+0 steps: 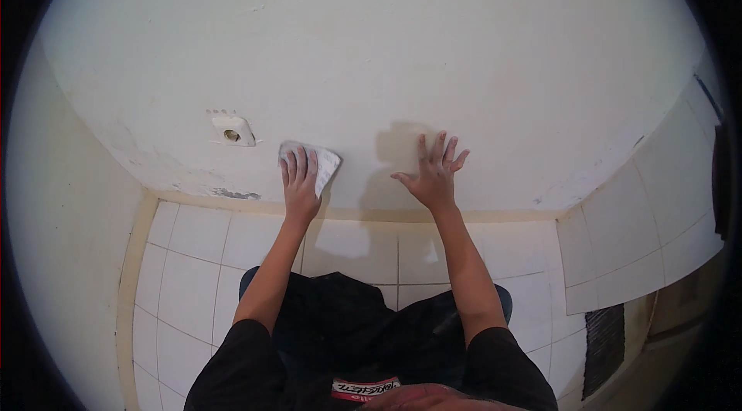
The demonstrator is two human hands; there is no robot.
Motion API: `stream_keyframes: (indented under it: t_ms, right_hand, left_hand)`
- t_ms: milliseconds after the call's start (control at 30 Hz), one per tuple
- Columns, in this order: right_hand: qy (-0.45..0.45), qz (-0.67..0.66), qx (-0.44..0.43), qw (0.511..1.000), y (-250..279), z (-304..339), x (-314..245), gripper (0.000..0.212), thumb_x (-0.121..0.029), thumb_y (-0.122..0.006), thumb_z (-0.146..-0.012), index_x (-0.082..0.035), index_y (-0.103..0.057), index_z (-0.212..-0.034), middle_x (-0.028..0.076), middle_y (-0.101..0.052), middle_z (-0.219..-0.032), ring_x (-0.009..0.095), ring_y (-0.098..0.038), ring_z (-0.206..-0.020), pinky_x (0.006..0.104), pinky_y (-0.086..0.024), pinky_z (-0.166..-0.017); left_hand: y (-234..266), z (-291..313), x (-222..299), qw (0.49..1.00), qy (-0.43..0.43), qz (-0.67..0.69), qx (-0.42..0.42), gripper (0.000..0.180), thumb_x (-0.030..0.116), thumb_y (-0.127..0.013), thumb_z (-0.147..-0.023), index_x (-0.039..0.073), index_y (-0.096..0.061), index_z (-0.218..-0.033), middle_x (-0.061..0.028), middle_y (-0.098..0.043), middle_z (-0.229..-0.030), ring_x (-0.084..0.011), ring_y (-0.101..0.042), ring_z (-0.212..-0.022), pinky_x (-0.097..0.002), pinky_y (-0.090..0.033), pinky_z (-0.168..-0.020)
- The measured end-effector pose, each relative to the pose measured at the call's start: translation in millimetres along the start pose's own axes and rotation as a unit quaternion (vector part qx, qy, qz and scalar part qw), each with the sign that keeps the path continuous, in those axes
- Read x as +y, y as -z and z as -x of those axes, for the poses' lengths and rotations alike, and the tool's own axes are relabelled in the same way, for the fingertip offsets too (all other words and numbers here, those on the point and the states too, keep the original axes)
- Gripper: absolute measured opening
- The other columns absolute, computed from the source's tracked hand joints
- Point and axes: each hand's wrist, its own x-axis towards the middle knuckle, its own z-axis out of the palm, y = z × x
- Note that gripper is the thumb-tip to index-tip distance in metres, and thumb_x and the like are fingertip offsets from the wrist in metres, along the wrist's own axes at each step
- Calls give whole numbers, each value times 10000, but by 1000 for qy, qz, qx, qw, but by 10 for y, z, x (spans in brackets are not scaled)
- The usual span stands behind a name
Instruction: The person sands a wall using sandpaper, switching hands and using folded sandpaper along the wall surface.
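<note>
Past black sleeves (238,368), a grey-white sheet (328,166), probably light, pliable and best held mid-face, is laid against the wall (371,40) beneath the left hand (300,188), any pinch hidden, the right hand (434,179) being spread.

Part of the grey-white sheet (330,165) is hidden from us beneath the left hand (301,191); we cannot tell cloth from paper. The right hand (433,175) hides its palm. A dark object (722,187), cut off at the right rim, stays unclear.
</note>
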Motion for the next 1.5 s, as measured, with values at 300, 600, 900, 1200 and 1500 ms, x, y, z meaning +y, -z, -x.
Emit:
stream_keyframes:
  t_ms: [300, 600, 900, 1200, 1500]
  right_hand:
    - [9, 17, 13, 1000, 11, 16, 26, 1158, -712, -719, -696, -160, -211, -1577, 264, -29, -1624, 513, 60, -1476, 780, 62, -1037]
    - [-2, -3, -3, 1000, 13, 1, -6, 1166, -701, -737, -682, -161, -219, -1576, 250, -11, -1629, 506, 54, -1479, 775, 65, -1045]
    - [-1, 13, 3, 1000, 46, 0, 9, 1166, -697, -743, -678, -151, -230, -1572, 268, -54, -1621, 515, 32, -1477, 764, 55, -1054]
    - [10, 15, 12, 1000, 5, -18, -14, 1154, -703, -731, -690, -156, -228, -1573, 278, -46, -1617, 523, 34, -1473, 765, 61, -1052]
    - [-15, 14, -29, 999, 52, 0, -11, 1167, -705, -725, -704, -145, -190, -1577, 341, -79, -1585, 564, 23, -1455, 769, 63, -1047]
  left_hand:
    - [525, -995, 505, 995, -10, 28, 92, 693, 90, -534, -840, 21, -347, -1504, -229, -236, -1599, -468, -133, -1483, -602, -55, -1185]
    - [-135, 39, -76, 995, -71, -57, 31, 569, 247, -549, -917, 62, -466, -1448, -165, -345, -1569, -401, -178, -1493, -596, -120, -1185]
    - [361, -822, 326, 995, -37, 14, 89, 643, 188, -556, -878, 25, -399, -1480, -219, -275, -1587, -445, -140, -1489, -596, -99, -1182]
    - [-140, -173, 20, 995, -68, -43, 60, 607, 245, -582, -895, 52, -453, -1456, -162, -343, -1569, -406, -187, -1488, -583, -137, -1186]
    - [-15, -225, 87, 998, -48, 11, 49, 631, 276, -585, -897, 42, -440, -1465, -179, -324, -1577, -408, -173, -1493, -570, -119, -1193]
